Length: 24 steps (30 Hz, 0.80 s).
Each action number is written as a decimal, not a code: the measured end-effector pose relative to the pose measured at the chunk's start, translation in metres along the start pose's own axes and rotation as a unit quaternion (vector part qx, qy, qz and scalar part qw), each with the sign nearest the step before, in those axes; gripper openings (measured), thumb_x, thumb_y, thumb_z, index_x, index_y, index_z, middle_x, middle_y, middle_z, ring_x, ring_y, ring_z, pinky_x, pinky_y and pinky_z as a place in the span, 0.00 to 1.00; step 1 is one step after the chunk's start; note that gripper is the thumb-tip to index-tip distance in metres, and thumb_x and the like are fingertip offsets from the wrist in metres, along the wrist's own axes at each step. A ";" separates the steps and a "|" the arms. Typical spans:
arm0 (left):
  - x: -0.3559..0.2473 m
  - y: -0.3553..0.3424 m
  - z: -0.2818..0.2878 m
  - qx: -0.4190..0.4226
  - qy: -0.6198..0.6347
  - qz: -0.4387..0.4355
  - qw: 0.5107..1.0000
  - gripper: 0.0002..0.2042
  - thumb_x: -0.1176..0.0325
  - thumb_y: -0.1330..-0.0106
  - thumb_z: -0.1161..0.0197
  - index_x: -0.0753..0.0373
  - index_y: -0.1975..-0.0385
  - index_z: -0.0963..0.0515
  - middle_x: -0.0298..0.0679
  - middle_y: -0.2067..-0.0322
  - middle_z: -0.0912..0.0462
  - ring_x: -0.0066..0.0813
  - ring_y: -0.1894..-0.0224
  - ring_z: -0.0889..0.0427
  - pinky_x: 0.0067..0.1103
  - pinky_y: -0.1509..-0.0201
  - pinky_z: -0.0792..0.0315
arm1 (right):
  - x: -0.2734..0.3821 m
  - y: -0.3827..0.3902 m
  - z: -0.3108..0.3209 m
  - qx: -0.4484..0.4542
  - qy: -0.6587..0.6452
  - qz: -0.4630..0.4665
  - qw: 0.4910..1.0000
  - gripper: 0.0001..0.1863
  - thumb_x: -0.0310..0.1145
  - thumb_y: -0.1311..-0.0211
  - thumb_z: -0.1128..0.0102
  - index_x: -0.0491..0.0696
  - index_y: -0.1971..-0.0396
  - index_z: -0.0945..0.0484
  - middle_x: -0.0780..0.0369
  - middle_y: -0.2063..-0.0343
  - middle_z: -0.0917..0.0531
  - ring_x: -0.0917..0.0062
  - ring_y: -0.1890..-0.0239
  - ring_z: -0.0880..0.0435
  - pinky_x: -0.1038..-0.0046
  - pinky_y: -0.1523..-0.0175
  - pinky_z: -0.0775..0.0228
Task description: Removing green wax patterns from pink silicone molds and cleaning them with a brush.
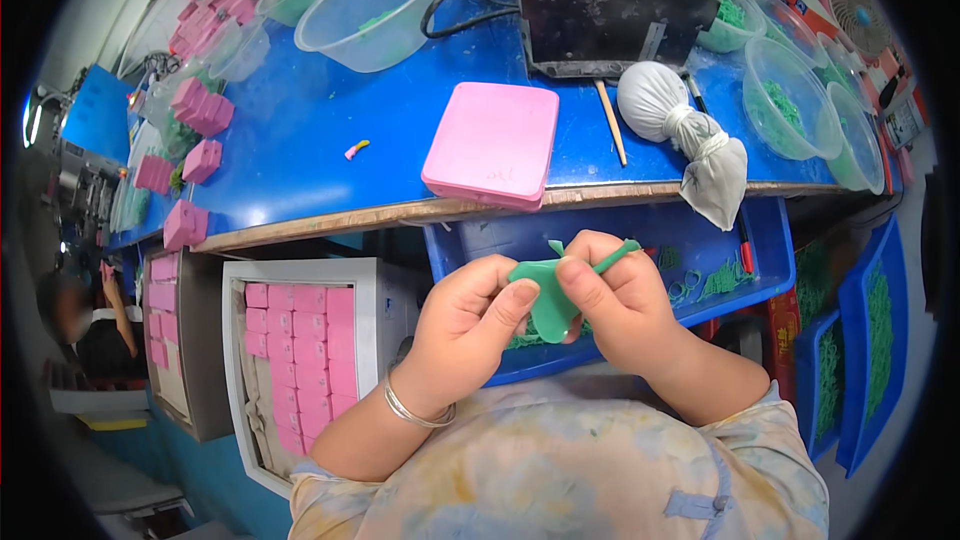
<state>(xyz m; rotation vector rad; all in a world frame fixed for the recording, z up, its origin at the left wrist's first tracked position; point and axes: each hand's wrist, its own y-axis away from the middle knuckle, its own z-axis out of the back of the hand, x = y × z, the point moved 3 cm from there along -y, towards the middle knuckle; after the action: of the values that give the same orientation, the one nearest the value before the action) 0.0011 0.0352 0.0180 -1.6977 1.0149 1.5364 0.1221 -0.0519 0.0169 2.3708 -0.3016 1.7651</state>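
Between my two hands is a flat green wax-like piece (546,302) with a rounded lower end; its exact kind I cannot make out. My left hand (478,325) pinches its left side between thumb and fingers. On the other side, my right hand (615,305) grips it too, and a thin green strip sticks out past those fingers. Both hands are above a blue tray (770,280) that holds small green pieces. Just beyond them, a square pink block (492,143) lies at the table's front edge.
A tied white cloth pouch (690,130) hangs partly over the table edge, beside a wooden stick (611,124). Behind stands a dark metal machine (615,15). Clear plastic bowls (370,15) surround the blue table (300,130). Pink blocks fill a box (372,310). Another person (105,330) sits far left.
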 end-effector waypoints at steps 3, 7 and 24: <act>0.009 0.004 -0.003 0.027 0.090 -0.008 0.996 0.10 0.65 0.34 0.50 0.64 0.73 0.31 0.29 0.80 0.31 0.12 0.77 0.36 0.11 0.75 0.40 | 0.001 0.000 -0.002 0.005 0.018 -0.006 1.000 0.17 0.39 0.34 0.59 0.45 0.78 0.30 0.68 0.85 0.30 0.90 0.84 0.34 0.84 0.80 0.43; 0.007 0.010 -0.008 -0.029 0.060 -0.063 0.996 0.11 0.64 0.35 0.48 0.64 0.76 0.31 0.32 0.81 0.30 0.14 0.80 0.37 0.14 0.76 0.41 | -0.006 0.000 -0.006 -0.002 -0.059 -0.032 0.998 0.22 0.43 0.32 0.64 0.46 0.81 0.31 0.70 0.87 0.32 0.90 0.85 0.36 0.85 0.80 0.45; 0.014 0.006 -0.013 -0.036 -0.200 -0.063 0.977 0.11 0.65 0.36 0.49 0.66 0.76 0.31 0.38 0.83 0.31 0.29 0.79 0.32 0.19 0.72 0.37 | -0.015 -0.001 0.007 -0.083 -0.067 -0.036 0.994 0.21 0.46 0.33 0.62 0.47 0.78 0.29 0.71 0.88 0.32 0.89 0.86 0.38 0.85 0.80 0.47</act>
<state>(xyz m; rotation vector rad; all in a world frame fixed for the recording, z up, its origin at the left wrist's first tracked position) 0.0035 0.0190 0.0059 -1.3878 0.6381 1.7544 0.1246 -0.0513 0.0007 2.3537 -0.3618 1.4904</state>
